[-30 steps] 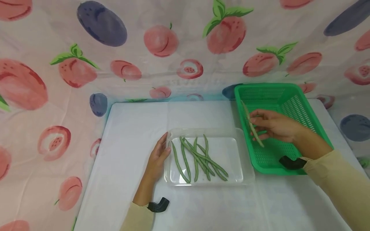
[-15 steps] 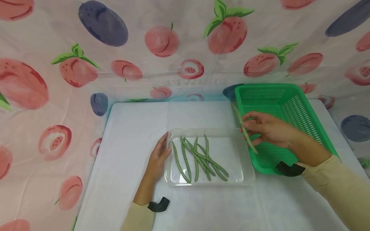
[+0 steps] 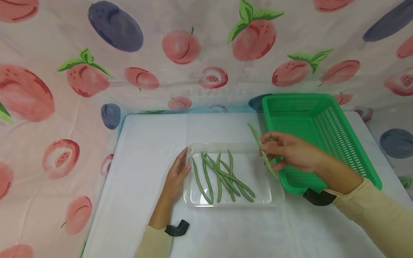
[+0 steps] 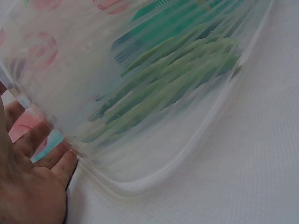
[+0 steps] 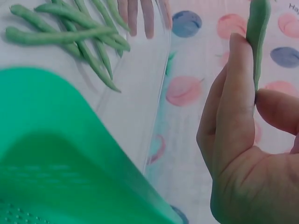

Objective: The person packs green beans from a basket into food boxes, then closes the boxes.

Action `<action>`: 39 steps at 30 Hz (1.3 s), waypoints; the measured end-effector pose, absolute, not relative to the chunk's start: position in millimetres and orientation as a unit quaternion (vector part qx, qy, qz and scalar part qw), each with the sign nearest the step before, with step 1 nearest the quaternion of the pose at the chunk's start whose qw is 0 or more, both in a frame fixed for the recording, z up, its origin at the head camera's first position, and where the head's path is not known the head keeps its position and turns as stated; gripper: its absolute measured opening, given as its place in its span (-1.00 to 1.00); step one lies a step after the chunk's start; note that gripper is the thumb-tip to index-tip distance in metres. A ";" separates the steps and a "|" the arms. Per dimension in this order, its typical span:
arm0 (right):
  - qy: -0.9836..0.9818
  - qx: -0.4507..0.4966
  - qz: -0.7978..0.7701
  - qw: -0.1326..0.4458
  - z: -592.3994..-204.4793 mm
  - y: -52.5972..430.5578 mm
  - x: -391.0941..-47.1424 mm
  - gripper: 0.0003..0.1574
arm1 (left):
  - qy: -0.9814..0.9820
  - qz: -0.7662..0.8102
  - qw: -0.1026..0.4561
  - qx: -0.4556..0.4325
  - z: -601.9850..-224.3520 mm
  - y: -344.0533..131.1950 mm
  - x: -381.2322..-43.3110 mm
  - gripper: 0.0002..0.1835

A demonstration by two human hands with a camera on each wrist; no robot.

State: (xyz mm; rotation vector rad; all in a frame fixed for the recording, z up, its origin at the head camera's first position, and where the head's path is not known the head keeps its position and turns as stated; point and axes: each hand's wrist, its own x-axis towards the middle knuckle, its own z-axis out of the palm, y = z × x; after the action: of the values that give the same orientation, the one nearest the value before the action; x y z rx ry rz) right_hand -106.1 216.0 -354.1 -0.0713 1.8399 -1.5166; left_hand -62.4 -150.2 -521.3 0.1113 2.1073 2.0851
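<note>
My right hand (image 3: 290,150) pinches one green bean (image 3: 255,133) between thumb and fingertips, over the right end of a clear plastic tray (image 3: 277,200). In the right wrist view this bean (image 5: 258,35) points upward, with the thumb on one side and fingers on the other. Several green beans (image 3: 206,179) lie in the tray, some crossing in a loose pile. At the tray's left wall my left hand (image 3: 175,178) rests with fairly straight fingers along the outside. Its fingers (image 4: 35,137) touch the wall in the left wrist view.
A green perforated basket (image 3: 350,143) stands at the right, close beside the tray and under my right forearm. Both containers are on a white-covered table (image 3: 151,136). A fruit-printed cloth (image 3: 206,46) hangs behind and at the sides.
My right hand has moved left and slightly toward me with the bean, from over the basket to above the tray's right end. My left hand and the tray stay put.
</note>
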 end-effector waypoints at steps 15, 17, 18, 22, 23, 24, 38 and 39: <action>0.718 -0.031 -0.584 0.379 -350.4 204.4 -98.1 -0.60 | 0.700 0.707 0.088 0.037 -519.4 -149.0 -63.6 -0.37; 0.719 -0.034 -0.583 0.377 -350.6 203.9 -97.8 -0.61 | 0.702 0.706 0.086 0.037 -518.9 -149.0 -63.9 -0.37; 0.719 -0.035 -0.582 0.377 -350.8 203.6 -97.6 -0.61 | 0.703 0.705 0.086 0.037 -518.8 -149.0 -64.0 -0.38; 0.724 -0.031 -0.578 0.375 -351.8 202.6 -96.2 -0.62 | 0.709 0.699 0.086 0.030 -520.1 -149.5 -63.4 -0.38; 0.725 -0.031 -0.577 0.374 -352.1 202.5 -95.8 -0.63 | 0.710 0.698 0.086 0.031 -520.6 -149.7 -63.1 -0.38; 0.725 -0.031 -0.577 0.375 -352.3 202.4 -95.5 -0.63 | 0.709 0.699 0.087 0.031 -521.1 -149.7 -63.0 -0.38; 0.699 -0.061 -0.596 0.390 -356.2 204.1 -95.1 -0.70 | 0.709 0.699 0.080 0.038 -518.1 -149.3 -63.2 -0.37; 0.699 -0.061 -0.596 0.390 -356.8 204.1 -94.9 -0.70 | 0.710 0.698 0.081 0.036 -518.5 -149.5 -63.0 -0.37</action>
State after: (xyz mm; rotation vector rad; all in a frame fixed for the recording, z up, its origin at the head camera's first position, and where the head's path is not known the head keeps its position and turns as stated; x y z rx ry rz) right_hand -94.9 204.1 -356.8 -0.1550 1.7780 -1.5151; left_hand -63.0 -149.5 -518.5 0.1085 2.1227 2.0871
